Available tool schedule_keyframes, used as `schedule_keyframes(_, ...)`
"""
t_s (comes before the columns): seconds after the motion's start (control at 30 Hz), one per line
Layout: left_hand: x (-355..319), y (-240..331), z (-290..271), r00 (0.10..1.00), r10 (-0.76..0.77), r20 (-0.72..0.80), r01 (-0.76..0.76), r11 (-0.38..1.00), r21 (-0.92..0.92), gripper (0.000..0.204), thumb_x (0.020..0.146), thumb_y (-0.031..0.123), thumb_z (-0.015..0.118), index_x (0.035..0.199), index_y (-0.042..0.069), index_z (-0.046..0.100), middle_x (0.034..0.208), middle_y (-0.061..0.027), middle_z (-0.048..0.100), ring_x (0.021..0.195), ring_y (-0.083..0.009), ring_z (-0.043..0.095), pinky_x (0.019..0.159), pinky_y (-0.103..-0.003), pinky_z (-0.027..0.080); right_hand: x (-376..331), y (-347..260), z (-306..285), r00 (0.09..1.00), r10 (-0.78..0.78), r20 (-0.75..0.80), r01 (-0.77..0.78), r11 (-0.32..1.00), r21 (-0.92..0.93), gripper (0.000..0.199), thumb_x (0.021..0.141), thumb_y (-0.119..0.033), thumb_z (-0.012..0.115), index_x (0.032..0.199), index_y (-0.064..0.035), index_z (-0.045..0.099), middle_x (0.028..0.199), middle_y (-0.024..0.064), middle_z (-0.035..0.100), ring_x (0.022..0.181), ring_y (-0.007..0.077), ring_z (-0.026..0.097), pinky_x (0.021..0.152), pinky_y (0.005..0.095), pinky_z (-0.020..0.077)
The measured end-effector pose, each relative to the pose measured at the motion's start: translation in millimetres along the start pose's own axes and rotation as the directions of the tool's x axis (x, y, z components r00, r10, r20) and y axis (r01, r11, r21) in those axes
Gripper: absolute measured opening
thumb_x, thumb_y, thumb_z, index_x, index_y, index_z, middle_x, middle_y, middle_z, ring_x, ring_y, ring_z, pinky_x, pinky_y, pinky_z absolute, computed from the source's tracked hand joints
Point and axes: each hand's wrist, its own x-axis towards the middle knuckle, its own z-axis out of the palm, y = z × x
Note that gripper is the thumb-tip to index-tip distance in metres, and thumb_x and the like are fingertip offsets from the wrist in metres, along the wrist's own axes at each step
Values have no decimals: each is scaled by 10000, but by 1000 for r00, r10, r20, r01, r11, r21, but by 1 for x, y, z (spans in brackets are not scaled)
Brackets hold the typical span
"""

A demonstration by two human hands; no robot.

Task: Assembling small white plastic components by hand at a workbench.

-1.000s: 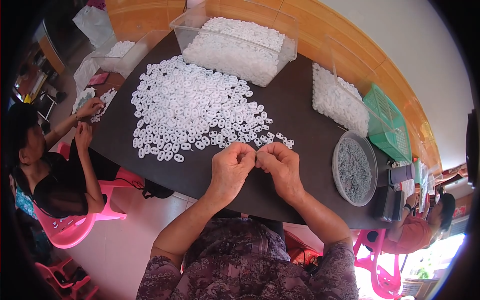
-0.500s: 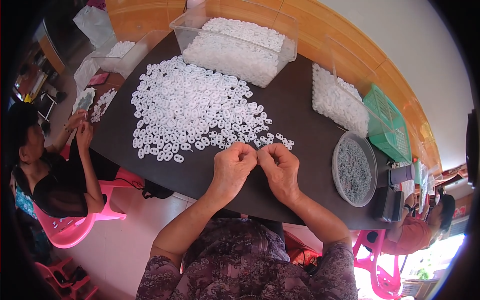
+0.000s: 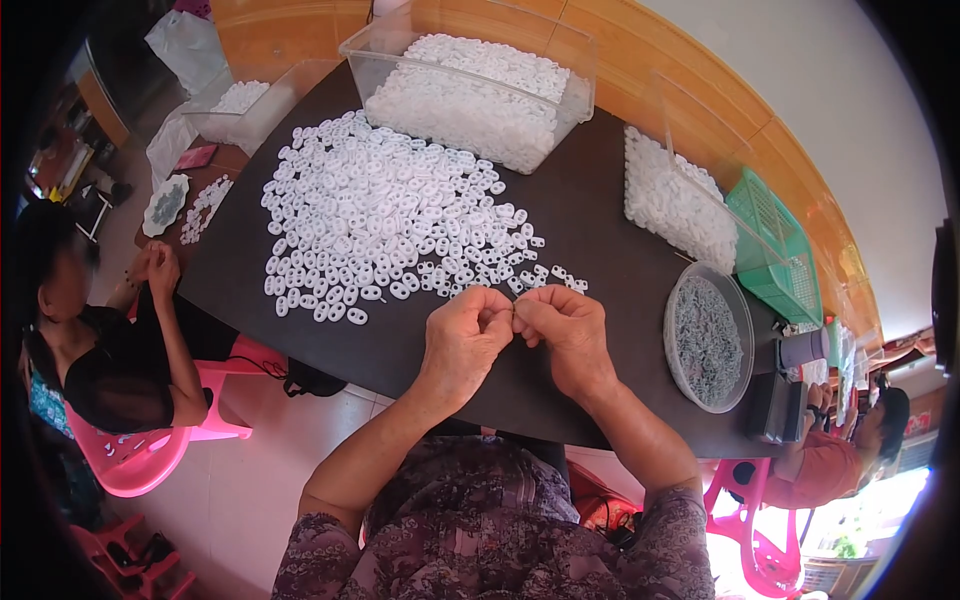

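My left hand (image 3: pixel 464 342) and my right hand (image 3: pixel 566 336) meet fingertip to fingertip above the near part of the dark table (image 3: pixel 330 352). Both are closed in a pinch. Whatever lies between the fingertips is too small and too covered to make out. Just beyond them spreads a heap of small white oval plastic pieces (image 3: pixel 370 210), each with two holes. Its loose near edge, with several scattered pieces, reaches almost to my fingers. To the right stands a round clear tub (image 3: pixel 671 372) filled with small grey metallic-looking parts.
Behind the heap stands a clear bin (image 3: pixel 590 75) full of white pieces. Another clear bin (image 3: pixel 735 215) and a green basket (image 3: pixel 775 255) line the right side. A dark box (image 3: pixel 778 408) sits at the right edge. One co-worker (image 3: pixel 110 350) sits left, another person (image 3: pixel 845 455) right.
My right hand has turned slightly and its fingers have curled in, while my left hand stays nearly still. The co-worker at left has moved both hands lower, away from the small plate.
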Motion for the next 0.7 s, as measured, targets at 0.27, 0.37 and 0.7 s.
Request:
schedule_keyframes(0.27,11,-17,2,805,591,50,-480,599,641,112,727,-28,658,787,43,596,699,-95,593,619,-266,596,549,-357,470,8,-5,-6,967,-156,-200,125,979,-159,134,850,-126,612,846,8,619,746,20,630,660,51,527,590,197,415)
schedule_keyframes(0.37,13,-19,1,824,554,118,-453,520,724,124,716,-8,677,773,52,585,700,-97,580,649,-295,588,554,-391,463,7,-1,-7,969,-156,-191,123,976,-177,125,850,-116,615,855,9,616,755,27,633,664,59,540,594,197,419)
schedule_keyframes(0.7,-1,-6,-58,815,565,-126,-327,629,705,176,708,-24,683,842,74,626,710,-84,553,693,-289,555,593,-399,441,-1,-1,-16,983,-133,-124,103,969,-227,115,842,-112,639,870,-2,623,766,30,638,678,60,550,606,203,422)
